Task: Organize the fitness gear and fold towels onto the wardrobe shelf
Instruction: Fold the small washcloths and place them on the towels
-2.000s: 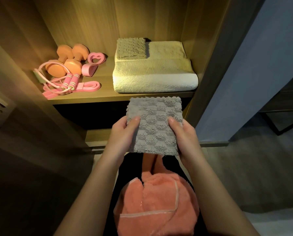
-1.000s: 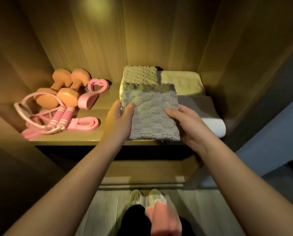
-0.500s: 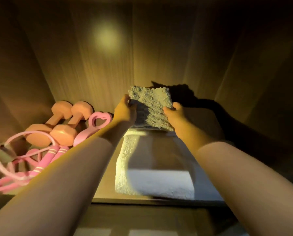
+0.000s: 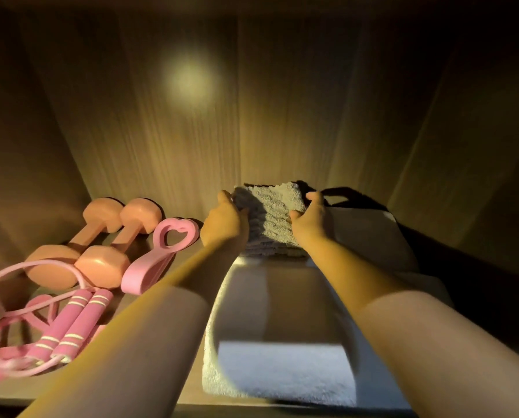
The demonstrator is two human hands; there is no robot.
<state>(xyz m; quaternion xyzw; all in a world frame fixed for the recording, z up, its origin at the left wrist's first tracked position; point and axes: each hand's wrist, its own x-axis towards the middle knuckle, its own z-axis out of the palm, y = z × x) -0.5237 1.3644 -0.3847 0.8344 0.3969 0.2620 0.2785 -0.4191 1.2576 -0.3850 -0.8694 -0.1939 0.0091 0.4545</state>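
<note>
A small folded grey towel (image 4: 272, 211) lies at the back of the wardrobe shelf, on top of another small folded towel whose edge (image 4: 270, 251) shows beneath it. Both rest on a large folded cream towel (image 4: 282, 303). My left hand (image 4: 225, 224) grips the grey towel's left edge, thumb on top. Its right edge is held by my right hand (image 4: 309, 221). Both forearms reach deep into the shelf over the cream towel.
Left of the towels on the wooden shelf (image 4: 192, 387) lie two orange dumbbells (image 4: 92, 248), a pink heart-shaped grip ring (image 4: 161, 254) and a pink skipping rope (image 4: 56, 333). The wardrobe's back wall and right side wall close in the space.
The grey towel went from in front of my body up into the shelf and down onto the small towel at the back. My head has moved closer to the shelf.
</note>
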